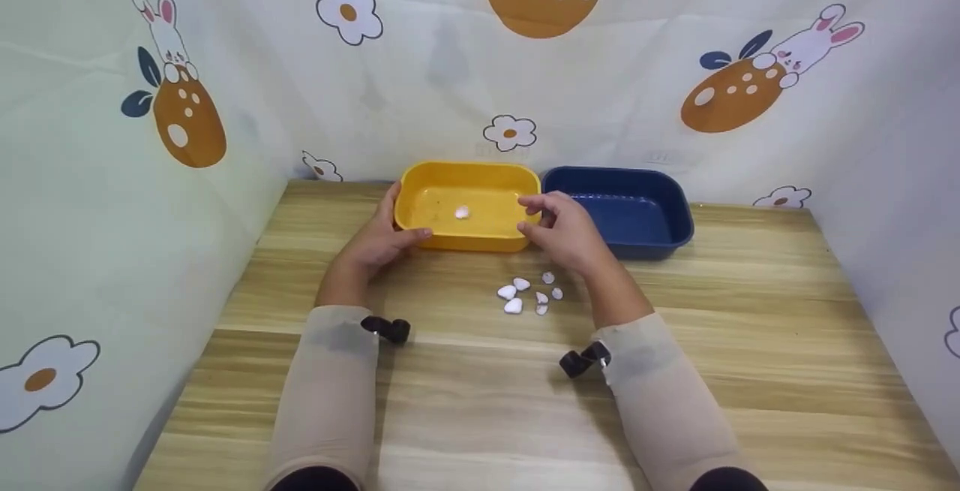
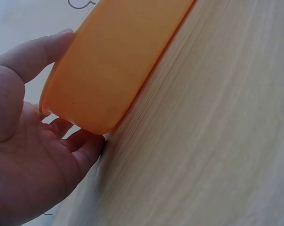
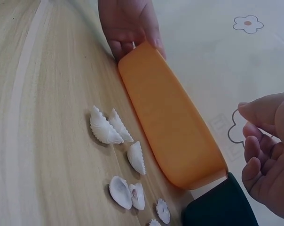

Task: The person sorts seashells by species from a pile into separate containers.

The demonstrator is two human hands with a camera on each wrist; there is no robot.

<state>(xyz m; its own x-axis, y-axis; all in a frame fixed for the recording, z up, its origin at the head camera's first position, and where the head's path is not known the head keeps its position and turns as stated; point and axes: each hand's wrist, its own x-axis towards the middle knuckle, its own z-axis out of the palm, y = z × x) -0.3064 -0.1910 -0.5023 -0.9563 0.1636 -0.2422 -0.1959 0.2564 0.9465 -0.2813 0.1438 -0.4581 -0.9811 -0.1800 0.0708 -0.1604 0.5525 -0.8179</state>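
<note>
The yellow plastic bin [image 1: 480, 242] stands on the table with one small white shell [image 1: 462, 212] inside. At its left end my left hand [image 1: 377, 242] grips the bin, thumb over the front rim and fingers round the side; the left wrist view shows this hand [image 2: 43, 141] close up. My right hand [image 1: 564, 230] hovers at the bin's right end with loosely bent fingers. In the right wrist view a gap shows between the right hand's thumb and fingers [image 3: 252, 172], and nothing is seen held there. Several white seashells [image 3: 136, 157] lie on the table in front of the bin.
A dark blue bin [image 1: 652, 251] stands against the yellow bin's right side, partly behind my right hand. Behind both bins hangs a patterned cloth [image 1: 420, 115], which also encloses the left and right sides. The wooden table [image 1: 480, 401] extends toward me between my forearms.
</note>
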